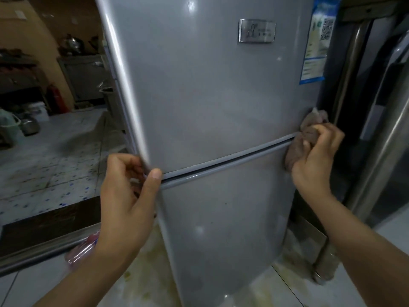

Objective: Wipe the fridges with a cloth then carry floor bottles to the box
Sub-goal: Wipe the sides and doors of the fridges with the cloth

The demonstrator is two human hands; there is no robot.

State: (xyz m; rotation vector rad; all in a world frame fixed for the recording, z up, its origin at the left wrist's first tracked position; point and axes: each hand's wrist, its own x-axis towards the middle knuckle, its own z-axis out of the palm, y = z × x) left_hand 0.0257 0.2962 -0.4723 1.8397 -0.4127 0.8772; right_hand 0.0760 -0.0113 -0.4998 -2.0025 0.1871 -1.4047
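Observation:
A grey two-door fridge [210, 96] fills the middle of the head view. My left hand [126, 191] grips the lower left corner of its upper door, thumb on the front by the door seam. My right hand [316, 158] holds a crumpled brown cloth [309, 127] against the fridge's right edge at the seam between the doors. A clear plastic bottle [81, 251] with a pink label lies on the floor at the lower left, partly hidden by my left forearm. Another bottle [325, 269] lies on the floor at the fridge's right foot.
A taller steel fridge [380, 129] stands close on the right. A dark step [51, 220] borders a tiled back room on the left, where a red extinguisher [58, 98], a green basket [8, 127] and a metal cabinet [86, 78] stand. The floor below the fridge is stained.

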